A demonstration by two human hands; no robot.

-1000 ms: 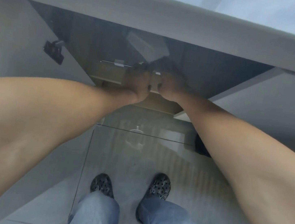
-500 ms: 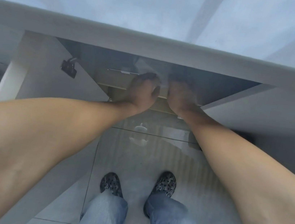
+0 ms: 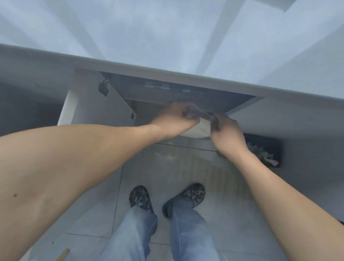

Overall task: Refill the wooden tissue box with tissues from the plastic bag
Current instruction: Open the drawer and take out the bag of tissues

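Observation:
Both my hands are out in front of an open cabinet under a white counter. My left hand (image 3: 176,117) and my right hand (image 3: 226,131) each pinch the top of a clear plastic bag (image 3: 200,112) between them. A white pack of tissues (image 3: 200,130) hangs in the bag just below my fingers, partly hidden by both hands. The wooden tissue box is not in view.
The white counter edge (image 3: 174,76) runs across above the open cabinet (image 3: 171,96). An open cabinet door (image 3: 95,106) with hinges stands at the left. A black bin (image 3: 263,150) with crumpled paper sits at the right. My feet (image 3: 166,198) stand on grey floor tiles.
My hands have come out of the cabinet toward me, bringing the bag with the white tissues into the open. The view has tilted up onto the counter top.

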